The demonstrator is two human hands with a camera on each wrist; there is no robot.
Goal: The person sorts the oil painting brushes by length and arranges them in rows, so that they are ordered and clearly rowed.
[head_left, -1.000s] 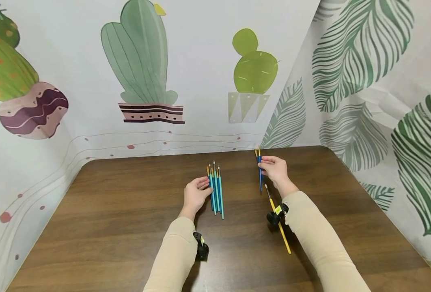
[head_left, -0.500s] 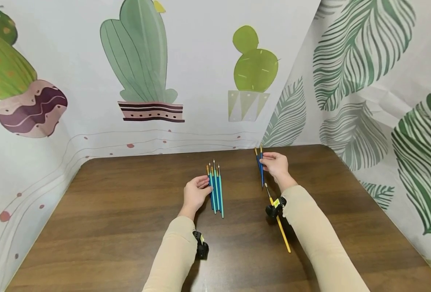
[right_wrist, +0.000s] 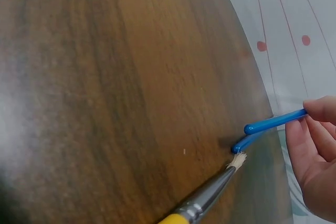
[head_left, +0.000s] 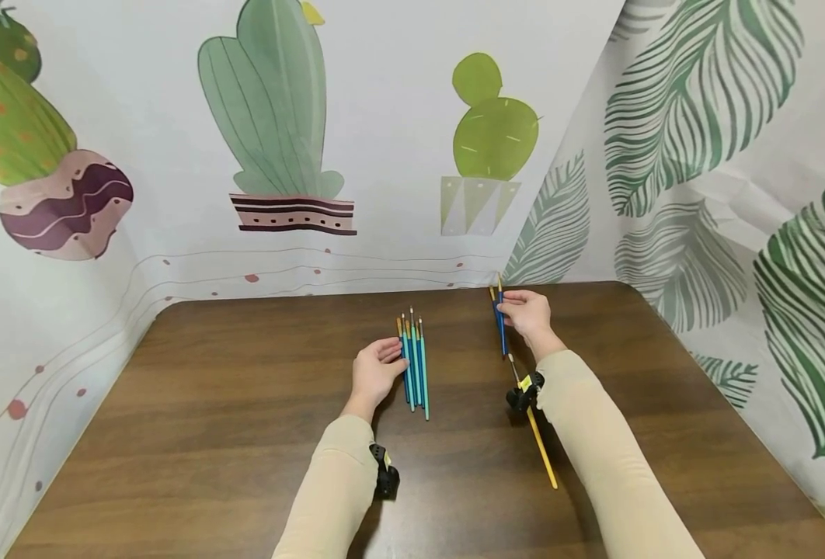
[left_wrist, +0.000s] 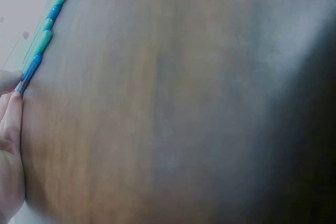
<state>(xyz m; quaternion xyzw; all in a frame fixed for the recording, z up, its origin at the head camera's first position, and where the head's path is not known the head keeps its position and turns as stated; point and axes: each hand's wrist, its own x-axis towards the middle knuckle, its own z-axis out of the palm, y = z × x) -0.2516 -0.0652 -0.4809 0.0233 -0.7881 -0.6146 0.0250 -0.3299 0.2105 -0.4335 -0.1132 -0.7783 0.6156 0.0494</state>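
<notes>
My left hand (head_left: 376,373) is at the left edge of a row of blue and teal paintbrushes (head_left: 414,369), bristles toward the wall. Its thumb and fingers pinch the leftmost blue paintbrush (left_wrist: 31,69), as the left wrist view shows. Near the table's back edge, my right hand (head_left: 527,317) pinches a blue paintbrush (right_wrist: 275,121) between thumb and fingers, its handle end above the table. A second blue paintbrush (right_wrist: 247,141) lies just under it, partly hidden. Below that hand lies a larger yellow paintbrush (head_left: 542,449), partly covered by the wrist camera.
The brown wooden table (head_left: 245,435) has rounded back corners and meets a patterned wall covering (head_left: 384,140). Wood surface separates the brush row from the right-hand brushes. The yellow brush's bristles point toward the blue handle ends.
My right hand has shifted slightly away from me, raising one blue paintbrush apart from the other. My left hand and the brush row have stayed in place.
</notes>
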